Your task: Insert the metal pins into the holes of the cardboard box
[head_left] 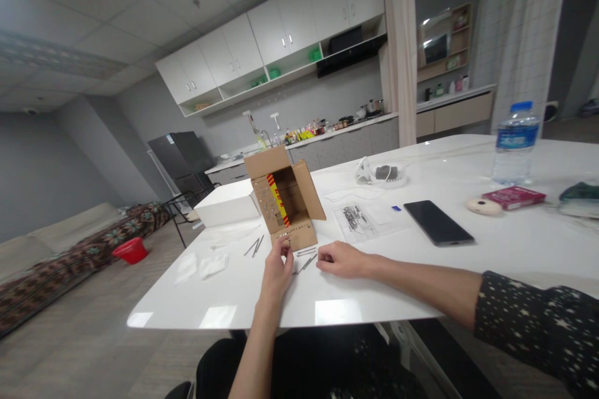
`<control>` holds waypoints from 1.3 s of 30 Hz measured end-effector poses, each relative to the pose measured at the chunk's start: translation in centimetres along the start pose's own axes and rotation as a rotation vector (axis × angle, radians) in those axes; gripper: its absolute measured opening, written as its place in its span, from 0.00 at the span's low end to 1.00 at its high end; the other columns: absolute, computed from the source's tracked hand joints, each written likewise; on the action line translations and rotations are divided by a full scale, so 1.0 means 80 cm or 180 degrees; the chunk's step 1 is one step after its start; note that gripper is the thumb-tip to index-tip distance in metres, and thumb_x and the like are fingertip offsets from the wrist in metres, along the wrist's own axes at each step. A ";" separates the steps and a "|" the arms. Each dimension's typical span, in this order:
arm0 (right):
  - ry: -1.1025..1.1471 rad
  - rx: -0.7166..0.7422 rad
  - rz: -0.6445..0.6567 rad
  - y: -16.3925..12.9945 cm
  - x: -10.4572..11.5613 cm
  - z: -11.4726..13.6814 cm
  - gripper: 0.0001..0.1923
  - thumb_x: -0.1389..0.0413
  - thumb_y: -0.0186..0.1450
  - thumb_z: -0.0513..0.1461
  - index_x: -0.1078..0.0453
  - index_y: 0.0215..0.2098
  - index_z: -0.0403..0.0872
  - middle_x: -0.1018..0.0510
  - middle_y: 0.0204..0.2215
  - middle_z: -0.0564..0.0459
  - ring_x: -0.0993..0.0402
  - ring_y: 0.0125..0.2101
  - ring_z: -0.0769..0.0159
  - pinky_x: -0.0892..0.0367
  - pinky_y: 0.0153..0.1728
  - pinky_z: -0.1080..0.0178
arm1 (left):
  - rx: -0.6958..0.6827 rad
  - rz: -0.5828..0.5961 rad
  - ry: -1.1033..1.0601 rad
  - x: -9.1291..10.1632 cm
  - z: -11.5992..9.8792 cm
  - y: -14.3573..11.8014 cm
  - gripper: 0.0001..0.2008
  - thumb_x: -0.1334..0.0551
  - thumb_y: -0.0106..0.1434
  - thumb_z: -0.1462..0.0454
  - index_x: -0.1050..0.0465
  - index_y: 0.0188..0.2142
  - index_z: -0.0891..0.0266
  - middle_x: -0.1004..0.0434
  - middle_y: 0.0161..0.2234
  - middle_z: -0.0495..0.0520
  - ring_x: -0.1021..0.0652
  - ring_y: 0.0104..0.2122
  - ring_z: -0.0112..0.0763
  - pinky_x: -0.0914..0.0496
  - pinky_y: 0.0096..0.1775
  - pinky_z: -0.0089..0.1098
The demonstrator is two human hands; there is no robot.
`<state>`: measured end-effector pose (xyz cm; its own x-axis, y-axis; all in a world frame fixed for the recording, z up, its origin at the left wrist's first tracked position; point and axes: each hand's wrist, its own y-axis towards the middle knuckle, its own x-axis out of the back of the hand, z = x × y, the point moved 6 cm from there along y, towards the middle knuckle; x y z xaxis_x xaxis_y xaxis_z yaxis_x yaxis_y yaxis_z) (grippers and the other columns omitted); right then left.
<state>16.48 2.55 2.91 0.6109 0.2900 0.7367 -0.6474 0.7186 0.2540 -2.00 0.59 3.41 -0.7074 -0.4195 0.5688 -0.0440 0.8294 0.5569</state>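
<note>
The left hand (277, 274) pinches something small at the front flap of the open brown cardboard box (286, 202), near the white table's (491, 249) front edge. The thin metal nails (306, 259) lie between the hands, closer to the right hand (344, 260) (loosely curled, holding nothing that I can see).

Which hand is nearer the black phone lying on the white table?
Right. The right hand rests on the table left of the black phone, with a gap between; the left hand is farther left, by the open cardboard box.

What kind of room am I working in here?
Likely a studio flat or staff lounge with a kitchenette: wall cabinets over a cluttered counter, a fridge, and a sofa to the left of the white table.
</note>
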 end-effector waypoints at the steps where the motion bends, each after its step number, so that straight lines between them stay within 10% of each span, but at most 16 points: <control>1: -0.0001 -0.0003 0.0006 0.000 0.000 0.000 0.09 0.46 0.61 0.40 0.26 0.29 0.45 0.26 0.22 0.55 0.35 0.24 0.69 0.47 0.26 0.67 | -0.0009 -0.0011 0.0011 0.000 0.000 0.000 0.18 0.46 0.62 0.64 0.36 0.52 0.58 0.23 0.35 0.51 0.24 0.32 0.29 0.31 0.38 0.31; 39: 0.0009 0.0011 0.0014 0.000 0.001 0.002 0.09 0.46 0.61 0.40 0.26 0.29 0.44 0.26 0.22 0.54 0.35 0.24 0.69 0.47 0.26 0.67 | -0.0253 -0.0037 0.0161 -0.004 0.008 0.000 0.11 0.45 0.61 0.67 0.31 0.42 0.60 0.23 0.36 0.52 0.23 0.35 0.30 0.30 0.42 0.33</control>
<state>16.45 2.46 3.07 0.6093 0.2949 0.7361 -0.6517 0.7151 0.2529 -2.22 0.94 2.85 -0.6706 -0.4488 0.5907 0.0055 0.7933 0.6089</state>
